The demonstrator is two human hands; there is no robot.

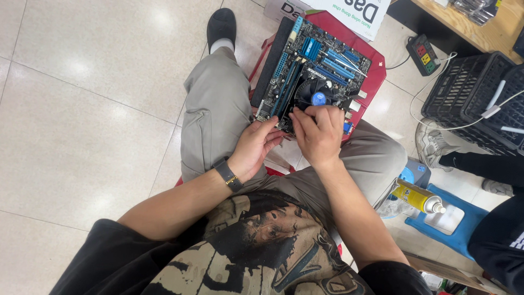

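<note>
At the fingertips: right fingers [316,116] bunched and pressed down onto the black round cooler fan with its blue hub [317,96], closed around its near rim, whatever sits under them hidden. Left fingers [271,130] curled loosely against the near-left edge of the dark rectangular motherboard with blue slots [314,68], probably steadying the board rather than gripping it; a firm hold cannot be told. Left hand [254,150] wearing a dark-strapped wristwatch [228,175]; right hand [317,135] arched above the fan. Motherboard lying flat on a red plastic stool [376,71] between the knees, kept low and close for reach, long axis running away from the body, tilted slightly leftward. Further out: yellow spray can [417,198] on a blue stool [464,232], black crate [475,95], power strip [423,53] on the tiled floor [82,109].
</note>
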